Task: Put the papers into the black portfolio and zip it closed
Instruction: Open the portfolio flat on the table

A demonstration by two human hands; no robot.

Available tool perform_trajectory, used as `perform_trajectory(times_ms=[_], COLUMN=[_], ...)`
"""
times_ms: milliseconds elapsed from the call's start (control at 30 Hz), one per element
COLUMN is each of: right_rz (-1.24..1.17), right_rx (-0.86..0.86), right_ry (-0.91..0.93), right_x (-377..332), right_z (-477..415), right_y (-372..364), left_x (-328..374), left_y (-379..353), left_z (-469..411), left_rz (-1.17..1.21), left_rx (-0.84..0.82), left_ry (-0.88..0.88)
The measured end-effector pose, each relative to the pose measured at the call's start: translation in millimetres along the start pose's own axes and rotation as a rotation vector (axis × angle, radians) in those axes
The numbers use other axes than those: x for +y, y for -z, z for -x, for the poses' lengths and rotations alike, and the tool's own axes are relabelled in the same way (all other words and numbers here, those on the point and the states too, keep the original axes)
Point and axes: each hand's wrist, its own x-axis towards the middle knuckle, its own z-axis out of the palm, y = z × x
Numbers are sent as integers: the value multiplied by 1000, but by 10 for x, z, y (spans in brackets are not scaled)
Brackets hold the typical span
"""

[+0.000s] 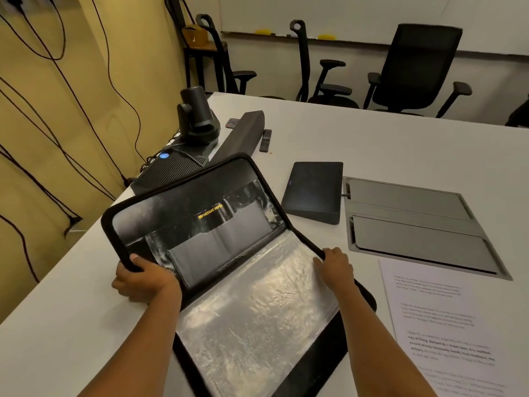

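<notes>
One black zip-edged portfolio with silver lining [243, 296] lies open on the white surface [372, 138]. Two hands hold its raised lid: the left hand [140, 277] has its fingers curled round one rim, and the right hand [335, 265] pinches the opposite rim. One stack of white printed papers [446, 325], sheet count unclear, lies just right, outside it. If let go, the lid could flop shut.

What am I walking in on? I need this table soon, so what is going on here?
A person has the black portfolio unzipped and open on the white table. Their left-hand grip holds the raised cover's rim, and the right-hand grip holds the rim near the fold. The papers lie on the table to the right, not yet inside.
</notes>
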Motion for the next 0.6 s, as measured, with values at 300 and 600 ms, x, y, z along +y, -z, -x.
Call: perform_trajectory(times_ms=[300, 600], right_rz=[-296, -115], right_rx=[70, 150], right_ry=[-229, -333], right_x=[346, 932], right_z=[245, 679], right_y=[-89, -6], left_x=[238, 472], left_y=[-255, -601], left_z=[105, 638], left_rz=[91, -195], left_rx=[-219, -601], left_ry=[-214, -339])
